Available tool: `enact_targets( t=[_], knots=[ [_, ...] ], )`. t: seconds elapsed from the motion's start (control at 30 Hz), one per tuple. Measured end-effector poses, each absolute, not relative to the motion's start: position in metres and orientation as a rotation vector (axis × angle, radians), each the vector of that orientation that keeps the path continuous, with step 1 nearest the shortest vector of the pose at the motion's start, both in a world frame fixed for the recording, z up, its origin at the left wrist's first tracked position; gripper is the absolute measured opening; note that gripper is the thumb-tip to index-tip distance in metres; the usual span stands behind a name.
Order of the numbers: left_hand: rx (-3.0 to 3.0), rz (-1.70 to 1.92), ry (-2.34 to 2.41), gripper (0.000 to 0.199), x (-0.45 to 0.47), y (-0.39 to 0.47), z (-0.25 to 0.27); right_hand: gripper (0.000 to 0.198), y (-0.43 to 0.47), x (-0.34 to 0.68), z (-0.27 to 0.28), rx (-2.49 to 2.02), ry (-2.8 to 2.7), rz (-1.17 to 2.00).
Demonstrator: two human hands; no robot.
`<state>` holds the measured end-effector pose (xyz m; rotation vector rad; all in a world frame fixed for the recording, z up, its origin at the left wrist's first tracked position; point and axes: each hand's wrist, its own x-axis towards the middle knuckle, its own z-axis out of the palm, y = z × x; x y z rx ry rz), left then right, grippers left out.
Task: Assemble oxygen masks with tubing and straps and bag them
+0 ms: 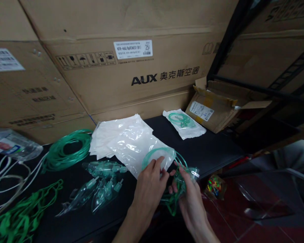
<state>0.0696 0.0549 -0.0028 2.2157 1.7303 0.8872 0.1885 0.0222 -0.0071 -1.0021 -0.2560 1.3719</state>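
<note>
My left hand (150, 184) is at the mouth of a clear-and-white plastic bag (131, 148), its fingers curled on the bag's edge. Green tubing (155, 151) lies partly inside that bag and loops out toward the right. In my right hand (188, 194) is a clear green oxygen mask (194, 172) with its tubing and green strap bunched together. Fingers cover part of the mask. Several loose masks (107, 190) lie left of my hands. Under the bag is a stack of similar white bags (98, 141).
A green tubing coil (68, 148), green straps (22, 212), white cable (8, 179) and plastic bottle (17, 145) lie left. At the back right, a filled bag (182, 123) rests beside an open carton (212, 108). Large cardboard boxes (131, 101) stand behind the black table (205, 148).
</note>
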Motion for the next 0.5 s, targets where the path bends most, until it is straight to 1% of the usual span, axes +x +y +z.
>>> enact_targets(
  t=[0.1,0.13,0.23,0.33,0.43,0.5],
  knots=[
    [2.237,0.860,1.771,0.020,0.072,0.062,0.001,0.032,0.022,0.188,-0.007,-1.000,-0.261,1.392],
    [2.249,0.861,1.766,0.017,0.073,0.064,0.003,0.032,0.022,0.188,-0.007,-1.004,-0.260,1.405],
    [2.312,0.875,1.662,0.016,0.077,0.066,0.007,0.030,0.023,0.186,-0.006,-1.026,-0.236,1.437],
    [2.362,0.902,1.539,0.013,0.081,0.061,0.008,0.030,0.027,0.185,-0.005,-1.054,-0.180,1.403],
    [2.340,0.950,1.544,0.014,0.078,0.052,0.003,0.037,0.032,0.185,-0.004,-1.059,-0.143,1.356],
    [2.306,0.978,1.592,0.017,0.070,0.045,-0.003,0.037,0.034,0.186,-0.004,-1.051,-0.137,1.354]
  ],
)
